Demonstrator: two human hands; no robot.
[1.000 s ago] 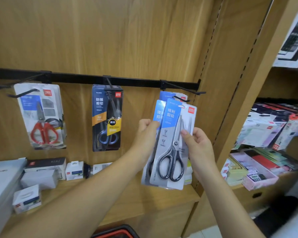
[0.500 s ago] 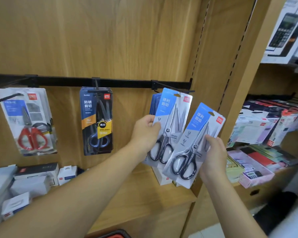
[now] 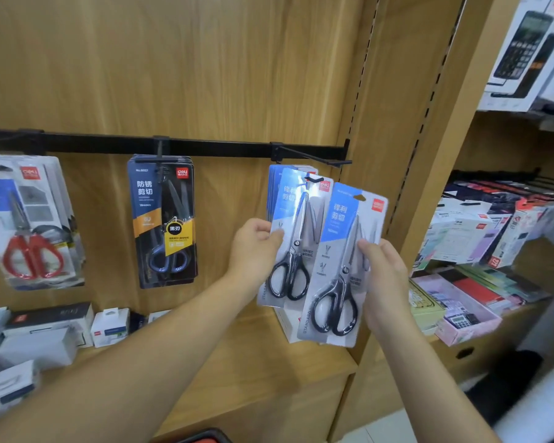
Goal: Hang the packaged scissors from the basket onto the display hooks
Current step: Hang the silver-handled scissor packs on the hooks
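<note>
My left hand [image 3: 256, 247] pinches the left edge of a blue-and-grey scissors pack [image 3: 296, 238] whose hang hole sits at the tip of the right display hook [image 3: 314, 179]. More blue packs hang behind it. My right hand [image 3: 383, 276] grips a second identical scissors pack [image 3: 343, 266], held upright just right of the hook and off it. A black rail [image 3: 205, 148] carries the hooks. The basket's red-and-black rim [image 3: 202, 438] shows at the bottom edge.
Dark packs of blue-handled scissors [image 3: 163, 219] hang on the middle hook, red-handled ones [image 3: 29, 222] on the left. Small white boxes [image 3: 109, 327] sit on the wooden shelf below. An upper hook [image 3: 314, 156] juts out. Stationery boxes [image 3: 480, 238] fill the right bay.
Both hands first held the two packs together; they have split. The left pack went up onto the hook tip, and the right pack swung from tilted to upright beside it.
</note>
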